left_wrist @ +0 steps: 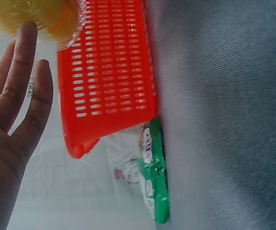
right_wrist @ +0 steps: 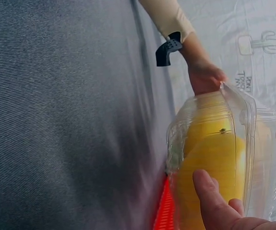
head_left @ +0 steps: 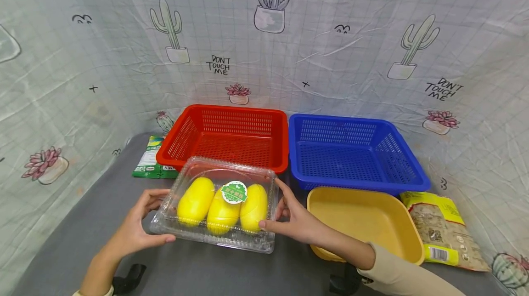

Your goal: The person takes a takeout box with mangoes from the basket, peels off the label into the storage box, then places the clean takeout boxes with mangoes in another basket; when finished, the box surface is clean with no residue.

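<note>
A clear plastic clamshell box [head_left: 173, 227] holds three yellow mango-like fruits [head_left: 223, 213] under a round green-and-white label [head_left: 234, 192]. It is raised over the grey table, tilted, in front of the red basket. My right hand [head_left: 295, 218] grips its right end, thumb on the near side and fingers behind. In the right wrist view that thumb lies across the clear wall, in front of a fruit. My left hand [head_left: 136, 224] is at the left end with fingers spread; the left wrist view shows those fingers [left_wrist: 20, 72] nearly straight, fingertips right at the box.
At the back stand a red basket [head_left: 283, 142] and a blue basket [head_left: 295, 172]. A yellow tub [head_left: 359, 218] sits before the blue one. Green packets [head_left: 146, 162] lie left of the red basket, and a tan-and-yellow bag [head_left: 446, 227] is right of the tub. Patterned cloth [head_left: 306, 52] hangs behind.
</note>
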The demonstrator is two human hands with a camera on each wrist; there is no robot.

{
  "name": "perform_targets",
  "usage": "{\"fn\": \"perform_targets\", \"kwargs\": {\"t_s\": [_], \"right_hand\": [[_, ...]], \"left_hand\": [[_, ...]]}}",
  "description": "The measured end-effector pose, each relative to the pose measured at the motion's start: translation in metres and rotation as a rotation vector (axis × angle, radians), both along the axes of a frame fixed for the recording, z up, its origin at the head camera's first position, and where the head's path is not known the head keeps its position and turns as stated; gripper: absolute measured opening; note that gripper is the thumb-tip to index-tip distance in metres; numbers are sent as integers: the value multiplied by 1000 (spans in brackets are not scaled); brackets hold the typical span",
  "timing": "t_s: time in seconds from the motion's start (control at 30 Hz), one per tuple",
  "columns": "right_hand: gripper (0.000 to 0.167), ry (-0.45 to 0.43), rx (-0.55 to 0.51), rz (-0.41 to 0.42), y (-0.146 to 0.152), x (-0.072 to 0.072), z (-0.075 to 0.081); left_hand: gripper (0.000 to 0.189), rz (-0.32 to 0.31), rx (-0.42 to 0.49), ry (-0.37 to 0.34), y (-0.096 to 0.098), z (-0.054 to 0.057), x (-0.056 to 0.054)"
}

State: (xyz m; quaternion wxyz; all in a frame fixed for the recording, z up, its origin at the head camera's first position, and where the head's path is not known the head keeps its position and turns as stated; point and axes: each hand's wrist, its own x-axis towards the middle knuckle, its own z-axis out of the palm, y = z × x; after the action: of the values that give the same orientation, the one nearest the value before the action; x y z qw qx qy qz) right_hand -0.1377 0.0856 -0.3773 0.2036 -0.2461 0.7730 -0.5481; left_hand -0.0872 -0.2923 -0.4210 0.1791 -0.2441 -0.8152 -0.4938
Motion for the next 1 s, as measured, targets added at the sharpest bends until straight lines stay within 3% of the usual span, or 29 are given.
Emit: {"fn": "perform_targets", "kwargs": {"t_s": [0.23, 0.5, 1.0], "right_hand": [[105, -18, 7, 22, 6, -1, -7], [108, 3, 7, 31, 9, 1, -11], [108, -16, -34, 48, 10, 11, -18]], "left_hand": [[86, -10, -25, -52, -2, -7, -2], [90, -86, -17, -84, -2, -12, -2], [87, -68, -75, -130, -7, -19, 3]]}}
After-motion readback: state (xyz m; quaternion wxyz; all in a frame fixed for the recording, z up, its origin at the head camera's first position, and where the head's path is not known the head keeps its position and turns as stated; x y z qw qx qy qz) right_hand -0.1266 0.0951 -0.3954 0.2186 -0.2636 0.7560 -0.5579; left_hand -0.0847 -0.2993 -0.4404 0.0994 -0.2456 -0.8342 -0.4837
